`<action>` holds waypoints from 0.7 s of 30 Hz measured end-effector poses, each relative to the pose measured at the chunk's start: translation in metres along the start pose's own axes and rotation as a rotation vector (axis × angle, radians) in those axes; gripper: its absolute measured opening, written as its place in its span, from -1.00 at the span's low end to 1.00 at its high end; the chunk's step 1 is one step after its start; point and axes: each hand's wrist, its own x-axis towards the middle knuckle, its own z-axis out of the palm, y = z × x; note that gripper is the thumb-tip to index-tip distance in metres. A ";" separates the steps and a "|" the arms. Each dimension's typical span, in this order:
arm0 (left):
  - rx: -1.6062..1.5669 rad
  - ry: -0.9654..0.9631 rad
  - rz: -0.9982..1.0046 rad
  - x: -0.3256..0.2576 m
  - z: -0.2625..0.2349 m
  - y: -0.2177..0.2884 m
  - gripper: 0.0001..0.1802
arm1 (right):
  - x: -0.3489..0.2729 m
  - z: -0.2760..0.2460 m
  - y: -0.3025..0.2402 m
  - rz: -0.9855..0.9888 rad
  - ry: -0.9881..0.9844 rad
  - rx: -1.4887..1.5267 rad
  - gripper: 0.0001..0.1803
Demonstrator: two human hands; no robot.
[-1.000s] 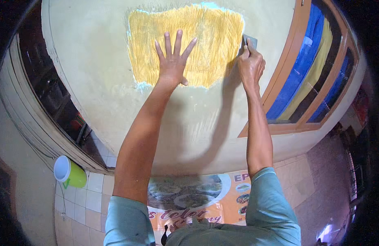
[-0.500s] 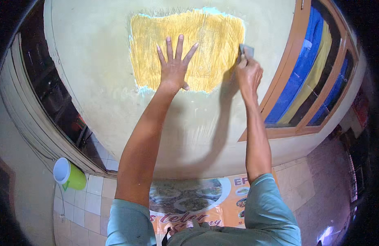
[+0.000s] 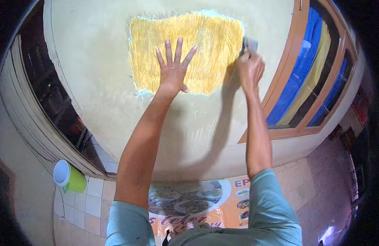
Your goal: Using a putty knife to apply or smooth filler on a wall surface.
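Note:
On the pale wall (image 3: 99, 82) is a rough-edged yellow patch (image 3: 214, 53), streaked with scratches and rimmed in places by light blue. My left hand (image 3: 173, 74) lies flat against the lower middle of that patch, fingers spread, holding nothing. At the patch's right edge my right hand (image 3: 251, 69) is closed around a scraper (image 3: 250, 43) with a flat grey blade. Its blade meets the wall beside the yellow border; the handle is mostly hidden in my fingers.
To the right stands a brown-framed window (image 3: 275, 106) with blue and yellow cloth behind it. A dark doorway (image 3: 46, 78) opens on the left. Below, a green bucket (image 3: 77, 181) stands on floor tiles (image 3: 93, 205), and a printed orange banner (image 3: 210, 215) lies at the wall's foot.
My right hand and the scraper have shifted slightly up and to the right along the patch's edge, with more of the blade showing. My left hand keeps its place on the patch.

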 end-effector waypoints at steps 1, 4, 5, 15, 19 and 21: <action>-0.003 -0.003 -0.002 -0.002 0.001 0.002 0.86 | 0.005 -0.004 -0.005 -0.054 0.052 0.000 -0.55; -0.014 -0.015 0.000 -0.003 0.001 0.000 0.86 | 0.002 -0.010 -0.005 -0.022 0.003 -0.020 -0.55; -0.013 -0.011 0.006 0.000 -0.003 -0.002 0.87 | 0.002 -0.011 -0.007 0.000 -0.009 -0.021 -0.55; -0.038 0.006 0.008 -0.002 -0.002 -0.002 0.85 | 0.035 -0.015 -0.029 -0.047 -0.002 -0.072 -0.56; -0.042 0.004 0.003 -0.003 0.002 -0.004 0.85 | -0.010 -0.003 0.002 -0.038 -0.037 -0.053 -0.58; -0.050 0.004 -0.001 -0.002 0.002 -0.001 0.85 | -0.003 -0.005 0.005 -0.044 -0.036 -0.019 -0.58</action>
